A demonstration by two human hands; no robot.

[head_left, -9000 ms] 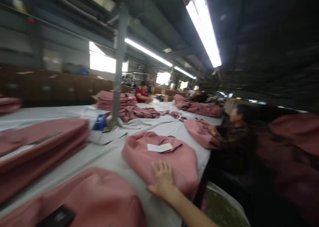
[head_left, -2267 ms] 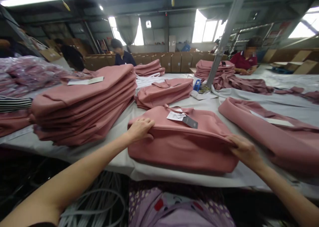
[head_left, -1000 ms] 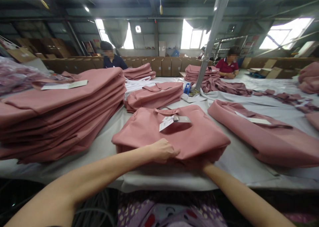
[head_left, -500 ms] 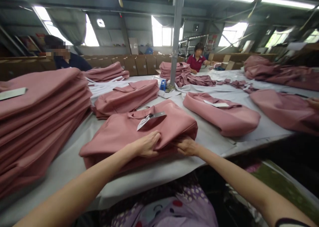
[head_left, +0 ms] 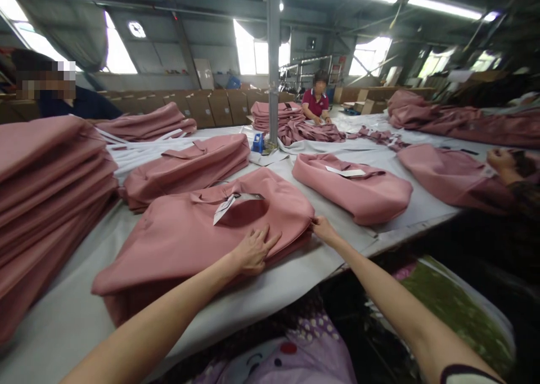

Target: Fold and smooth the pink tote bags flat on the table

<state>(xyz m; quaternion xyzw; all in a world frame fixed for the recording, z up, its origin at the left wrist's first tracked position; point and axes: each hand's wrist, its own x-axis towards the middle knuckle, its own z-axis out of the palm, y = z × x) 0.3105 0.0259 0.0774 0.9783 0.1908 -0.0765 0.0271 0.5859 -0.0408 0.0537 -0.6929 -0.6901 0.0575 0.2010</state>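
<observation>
Pink bundle under left hand; right hand pinches its edge.

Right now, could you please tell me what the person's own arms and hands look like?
Both forearms are bare, and the left hand and right hand wear no gloves, rings or watch that show. A dark sleeve edge shows on the right upper arm.

the stack of bags under the left hand and right hand is dusty pink, with a white tag and a dark grey tag. the table covering is pale grey-white. at 12 o'clock, a blue tape dispenser beside a grey pole. at 6 o'clock, lilac clothing with white dots and a red spot. at 1 o'clock, a person's maroon shirt.
</observation>
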